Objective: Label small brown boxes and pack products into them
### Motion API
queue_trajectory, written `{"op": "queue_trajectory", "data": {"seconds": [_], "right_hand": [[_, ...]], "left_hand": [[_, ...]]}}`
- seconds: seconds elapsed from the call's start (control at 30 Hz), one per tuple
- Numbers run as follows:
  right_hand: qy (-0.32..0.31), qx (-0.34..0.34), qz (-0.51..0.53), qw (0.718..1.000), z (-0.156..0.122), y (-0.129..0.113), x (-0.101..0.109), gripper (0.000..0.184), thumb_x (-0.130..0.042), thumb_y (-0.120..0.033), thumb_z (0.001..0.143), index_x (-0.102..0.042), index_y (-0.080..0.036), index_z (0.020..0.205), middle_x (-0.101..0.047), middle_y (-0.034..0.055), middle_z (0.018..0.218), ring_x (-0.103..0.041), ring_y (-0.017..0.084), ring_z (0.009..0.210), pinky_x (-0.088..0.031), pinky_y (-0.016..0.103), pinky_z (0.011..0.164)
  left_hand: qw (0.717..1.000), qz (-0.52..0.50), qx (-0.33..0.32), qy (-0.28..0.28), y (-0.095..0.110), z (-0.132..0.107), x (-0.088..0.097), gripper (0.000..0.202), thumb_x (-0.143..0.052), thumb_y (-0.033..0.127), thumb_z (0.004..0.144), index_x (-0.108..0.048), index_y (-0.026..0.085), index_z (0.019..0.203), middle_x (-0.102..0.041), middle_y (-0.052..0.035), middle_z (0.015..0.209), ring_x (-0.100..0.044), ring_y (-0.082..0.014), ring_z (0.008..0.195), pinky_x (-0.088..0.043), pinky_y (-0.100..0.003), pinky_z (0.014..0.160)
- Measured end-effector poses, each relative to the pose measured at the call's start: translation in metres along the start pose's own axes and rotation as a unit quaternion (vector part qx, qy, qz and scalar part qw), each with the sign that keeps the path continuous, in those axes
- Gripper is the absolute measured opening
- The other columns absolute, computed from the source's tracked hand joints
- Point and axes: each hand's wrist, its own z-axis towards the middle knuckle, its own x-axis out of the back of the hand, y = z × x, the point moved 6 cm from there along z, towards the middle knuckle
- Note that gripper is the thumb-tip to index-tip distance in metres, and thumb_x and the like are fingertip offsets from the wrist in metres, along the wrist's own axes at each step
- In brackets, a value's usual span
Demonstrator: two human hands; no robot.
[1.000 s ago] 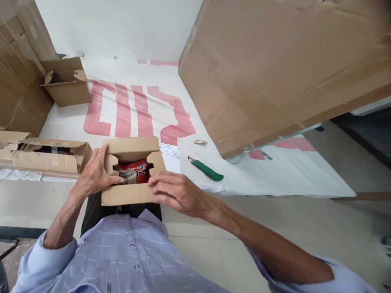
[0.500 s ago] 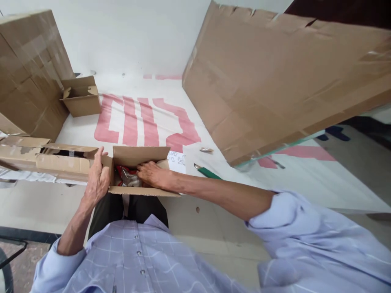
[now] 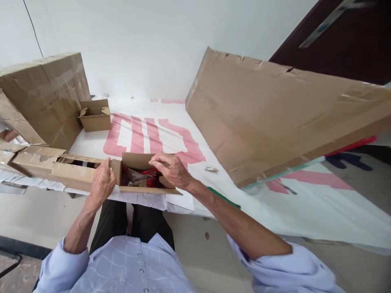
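A small open cardboard box [image 3: 143,189] sits at the near edge of the white table [image 3: 275,203], with red and brown packets [image 3: 143,178] inside it. My left hand [image 3: 102,183] grips the box's left wall, fingers curled over its rim. Above the box's right flap, my right hand [image 3: 171,167] has its fingers curled and pressed on the flap. Whether it holds anything else is hidden.
A long flat carton [image 3: 51,169] lies left of the small box. A big taped box [image 3: 45,97] and a small open box [image 3: 95,115] stand at the back left. A large cardboard sheet [image 3: 275,110] leans at right. A green-handled knife [image 3: 224,198] lies behind my right forearm.
My right hand has come up out of the box and now rests on its right flap. The view has tilted upward. The left hand stays on the box's left wall.
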Motion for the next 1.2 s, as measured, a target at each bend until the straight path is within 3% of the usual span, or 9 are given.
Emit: {"op": "queue_trajectory", "data": {"seconds": [0.2, 0.43, 0.5, 0.6, 0.73, 0.87, 1.03, 1.13, 1.2], "right_hand": [[-0.256, -0.086, -0.246, 0.931, 0.005, 0.031, -0.05, 0.029, -0.074, -0.029, 0.096, -0.074, -0.017, 0.123, -0.074, 0.0154, 0.126, -0.069, 0.031, 0.116, -0.051, 0.038, 0.099], [-0.252, -0.047, -0.267, 0.929, 0.008, 0.032, -0.067, 0.024, -0.053, -0.013, 0.103, -0.077, -0.017, 0.102, -0.077, 0.014, 0.111, -0.07, 0.028, 0.107, -0.049, 0.039, 0.095], [-0.204, -0.012, -0.235, 0.95, 0.006, 0.025, -0.059, 0.027, -0.052, -0.015, 0.105, -0.076, -0.019, 0.093, -0.076, 0.0113, 0.103, -0.069, 0.025, 0.101, -0.051, 0.037, 0.09], [-0.02, 0.048, -0.13, 0.99, 0.004, 0.012, -0.024, 0.025, -0.054, -0.021, 0.104, -0.073, -0.022, 0.088, -0.075, 0.0092, 0.097, -0.069, 0.024, 0.095, -0.054, 0.04, 0.089], [0.183, 0.054, -0.025, 0.981, 0.002, -0.001, 0.025, 0.012, -0.062, -0.023, 0.099, -0.071, -0.025, 0.091, -0.075, 0.0066, 0.097, -0.07, 0.025, 0.095, -0.058, 0.042, 0.087], [0.232, 0.087, -0.02, 0.969, 0.019, -0.031, 0.043, 0.012, -0.062, -0.025, 0.101, -0.07, -0.025, 0.092, -0.075, 0.0064, 0.099, -0.07, 0.024, 0.096, -0.057, 0.042, 0.089], [0.259, 0.163, -0.046, 0.951, 0.051, -0.063, 0.04, 0.014, -0.061, -0.024, 0.102, -0.071, -0.025, 0.092, -0.074, 0.0067, 0.098, -0.069, 0.025, 0.095, -0.057, 0.043, 0.088], [0.297, 0.183, -0.097, 0.932, 0.065, -0.075, 0.038, 0.017, -0.059, -0.023, 0.103, -0.071, -0.025, 0.091, -0.072, 0.0075, 0.098, -0.067, 0.026, 0.096, -0.056, 0.045, 0.09], [0.304, 0.2, -0.124, 0.923, 0.073, -0.081, 0.035, 0.019, -0.058, -0.024, 0.104, -0.071, -0.025, 0.091, -0.072, 0.0084, 0.1, -0.065, 0.026, 0.097, -0.055, 0.046, 0.091]], "left_hand": [[0.998, 0.043, -0.008, -0.049, 0.006, 0.011, -0.002, 0.049, -0.052, 0.01, 0.085, -0.071, 0.015, 0.13, -0.08, -0.0153, 0.122, -0.074, -0.0301, 0.121, -0.054, -0.043, 0.113], [0.996, 0.078, 0.009, -0.037, -0.002, -0.001, 0.004, 0.047, -0.053, 0.007, 0.084, -0.075, 0.018, 0.124, -0.081, -0.0127, 0.118, -0.075, -0.0286, 0.117, -0.055, -0.042, 0.11], [0.996, 0.081, 0.009, -0.036, -0.004, -0.001, 0.002, 0.047, -0.054, 0.007, 0.084, -0.074, 0.02, 0.124, -0.081, -0.0112, 0.113, -0.075, -0.0281, 0.114, -0.056, -0.043, 0.109], [0.995, 0.084, 0.007, -0.043, 0.0, -0.002, 0.001, 0.045, -0.055, 0.005, 0.083, -0.074, 0.02, 0.121, -0.08, -0.0115, 0.108, -0.074, -0.0284, 0.111, -0.057, -0.043, 0.106], [0.996, 0.082, -0.003, -0.04, 0.023, -0.001, 0.015, 0.036, -0.053, 0.009, 0.089, -0.072, 0.019, 0.118, -0.077, -0.0146, 0.114, -0.074, -0.0296, 0.109, -0.058, -0.044, 0.101], [0.992, -0.121, 0.007, -0.036, 0.048, 0.017, 0.041, 0.049, -0.067, 0.04, 0.097, -0.062, 0.021, 0.142, -0.07, -0.0192, 0.14, -0.074, -0.033, 0.117, -0.061, -0.045, 0.095], [0.875, -0.445, 0.009, -0.191, 0.072, 0.047, 0.045, 0.103, -0.097, 0.061, 0.064, -0.058, 0.019, 0.15, -0.073, -0.0206, 0.14, -0.076, -0.0377, 0.115, -0.064, -0.045, 0.093], [0.831, -0.524, 0.006, -0.187, 0.081, 0.057, 0.055, 0.104, -0.091, 0.072, 0.065, -0.06, 0.021, 0.15, -0.075, -0.0178, 0.136, -0.077, -0.0379, 0.116, -0.066, -0.043, 0.089], [0.836, -0.527, 0.006, -0.153, 0.085, 0.062, 0.062, 0.095, -0.092, 0.07, 0.064, -0.067, 0.02, 0.141, -0.079, -0.0151, 0.129, -0.078, -0.0358, 0.114, -0.065, -0.042, 0.09]]}}
